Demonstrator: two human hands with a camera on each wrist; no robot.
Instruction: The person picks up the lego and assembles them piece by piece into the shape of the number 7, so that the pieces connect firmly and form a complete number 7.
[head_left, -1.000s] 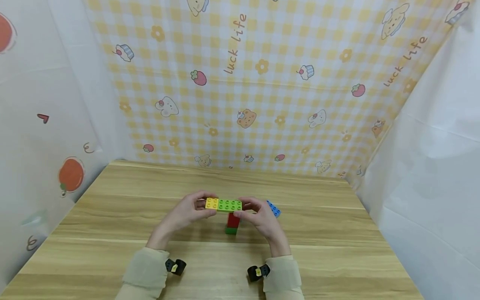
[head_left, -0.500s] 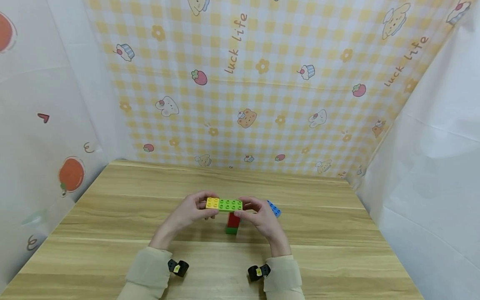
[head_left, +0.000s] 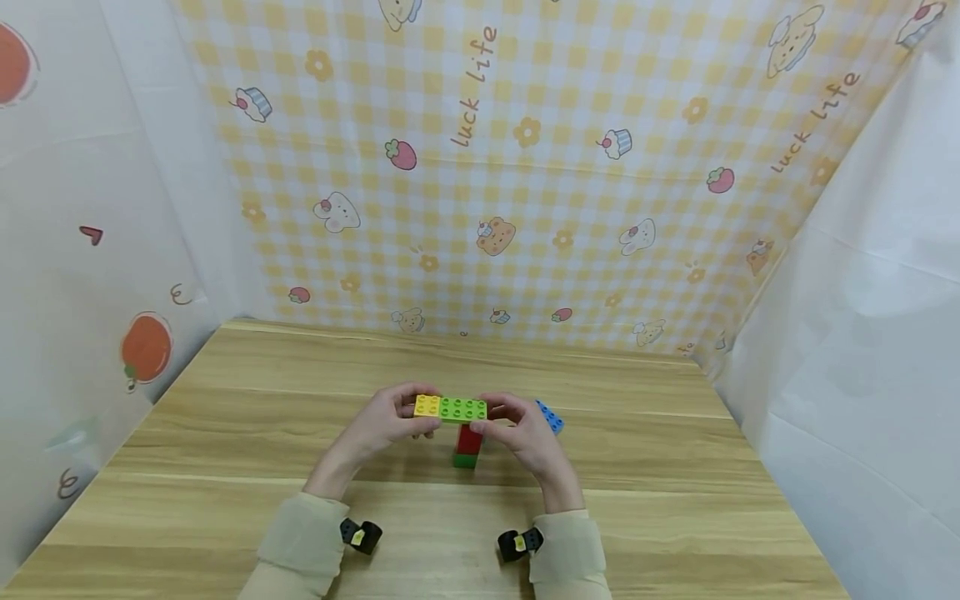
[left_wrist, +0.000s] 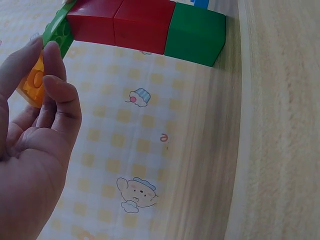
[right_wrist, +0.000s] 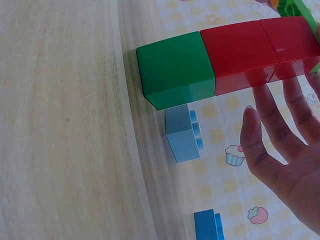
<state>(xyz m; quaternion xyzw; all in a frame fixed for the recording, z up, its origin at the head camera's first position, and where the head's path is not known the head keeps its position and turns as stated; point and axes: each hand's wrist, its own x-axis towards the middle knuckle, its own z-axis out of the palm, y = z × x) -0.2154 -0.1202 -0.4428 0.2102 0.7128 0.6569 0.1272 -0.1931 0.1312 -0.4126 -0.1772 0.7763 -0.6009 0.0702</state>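
Observation:
A tower of toy building bricks stands on the table: a dark green brick (right_wrist: 175, 70) at the bottom and two red bricks (left_wrist: 144, 26) above. Across its top lies a light green brick (head_left: 462, 409) that reaches out to the left. Level with its left end sits a yellow brick (head_left: 427, 406), pinched between the thumb and fingers of my left hand (head_left: 378, 427); its hollow underside shows in the left wrist view. My right hand (head_left: 528, 433) grips the right end of the light green brick, with other fingers beside the red bricks (right_wrist: 240, 57).
A blue brick (head_left: 551, 417) lies on the table behind my right hand. In the right wrist view, a paler blue brick (right_wrist: 182, 135) sits close beside the tower's base. A patterned cloth (head_left: 487, 167) hangs at the table's back edge.
My left wrist has shifted slightly to the right, and a fingertip now shows below the yellow brick. My right hand and the tower stay nearly still.

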